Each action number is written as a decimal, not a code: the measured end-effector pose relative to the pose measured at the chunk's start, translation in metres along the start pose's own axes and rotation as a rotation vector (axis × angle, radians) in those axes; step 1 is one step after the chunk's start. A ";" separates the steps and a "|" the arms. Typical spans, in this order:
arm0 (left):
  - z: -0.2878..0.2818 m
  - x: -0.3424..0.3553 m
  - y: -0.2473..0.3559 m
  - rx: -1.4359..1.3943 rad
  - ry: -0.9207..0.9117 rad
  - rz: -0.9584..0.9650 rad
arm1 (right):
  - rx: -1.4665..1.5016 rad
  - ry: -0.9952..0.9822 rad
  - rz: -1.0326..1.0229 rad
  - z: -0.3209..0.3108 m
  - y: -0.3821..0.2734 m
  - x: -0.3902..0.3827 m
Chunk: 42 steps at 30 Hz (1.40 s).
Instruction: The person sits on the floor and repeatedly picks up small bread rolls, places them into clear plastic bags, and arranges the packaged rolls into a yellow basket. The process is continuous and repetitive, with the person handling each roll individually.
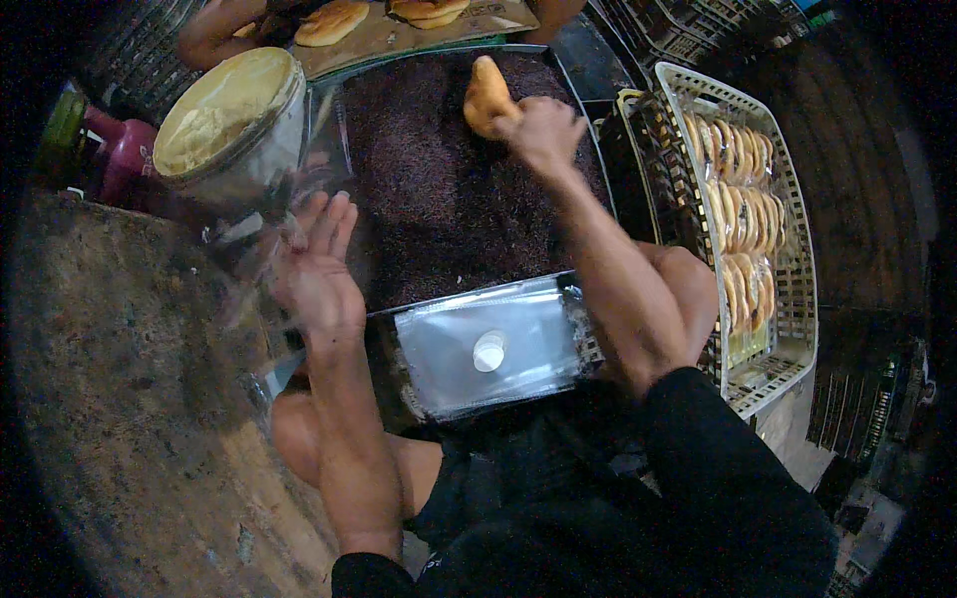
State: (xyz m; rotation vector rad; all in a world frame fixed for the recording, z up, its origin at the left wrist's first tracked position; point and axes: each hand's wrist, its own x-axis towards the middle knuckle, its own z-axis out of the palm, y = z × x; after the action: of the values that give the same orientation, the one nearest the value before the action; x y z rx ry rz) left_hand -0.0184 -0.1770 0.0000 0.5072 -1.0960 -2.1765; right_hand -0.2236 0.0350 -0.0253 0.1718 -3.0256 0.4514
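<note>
My right hand (545,136) grips a golden-brown bread roll (488,98) over a large tray of dark brown granules, which look like chocolate sprinkles (429,199). On the left, my left hand (324,269) is raised palm up, its fingers stretched out. A crumpled clear plastic bag (261,267) hangs at its thumb and fingers, partly blurred; the exact grip is hard to see. Nearer to me lies a stack of flat clear bags (429,344), with a white round weight (488,351) standing on it.
A tub of pale yellow cream (224,125) stands at the back left. Bagged breads fill rows in a cream-coloured plastic crate (802,299) on the right. Beyond the tray, more breads (331,22) rest on cardboard (374,45), beside another person's arm (214,35).
</note>
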 end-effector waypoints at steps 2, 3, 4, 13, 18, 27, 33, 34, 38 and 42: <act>0.018 -0.002 0.013 0.142 0.056 0.004 | 0.236 0.060 -0.080 -0.035 0.033 -0.005; 0.029 -0.002 0.014 0.210 0.075 0.000 | 0.273 0.027 -0.098 -0.049 0.046 -0.010; 0.035 -0.003 0.020 0.205 0.139 0.054 | 0.323 -0.010 -0.130 -0.060 0.047 -0.018; 0.037 0.005 0.002 0.436 0.337 0.270 | 0.574 -0.105 -0.219 -0.085 0.072 -0.079; 0.049 -0.003 -0.016 0.536 0.289 0.296 | 1.099 -0.300 0.034 -0.186 0.117 -0.127; 0.079 -0.072 -0.022 0.118 -0.370 -0.098 | 1.255 -0.236 -0.103 -0.122 0.058 -0.127; 0.074 -0.068 -0.016 -0.029 -0.331 -0.290 | 1.233 0.151 -0.291 -0.134 0.004 -0.165; 0.071 -0.063 -0.016 -0.154 -0.312 -0.355 | 0.753 0.283 -0.599 -0.134 0.005 -0.166; 0.053 -0.064 -0.031 -0.170 -0.123 -0.447 | 0.516 0.516 -0.608 -0.128 -0.010 -0.170; 0.044 -0.077 -0.065 0.367 -0.361 -0.233 | 0.093 0.226 -0.649 -0.132 -0.005 -0.186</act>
State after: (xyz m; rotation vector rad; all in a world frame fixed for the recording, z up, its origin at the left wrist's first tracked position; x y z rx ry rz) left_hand -0.0130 -0.0702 -0.0236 0.4241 -1.7271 -2.3343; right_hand -0.0312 0.0878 0.0849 0.9896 -2.5267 0.4977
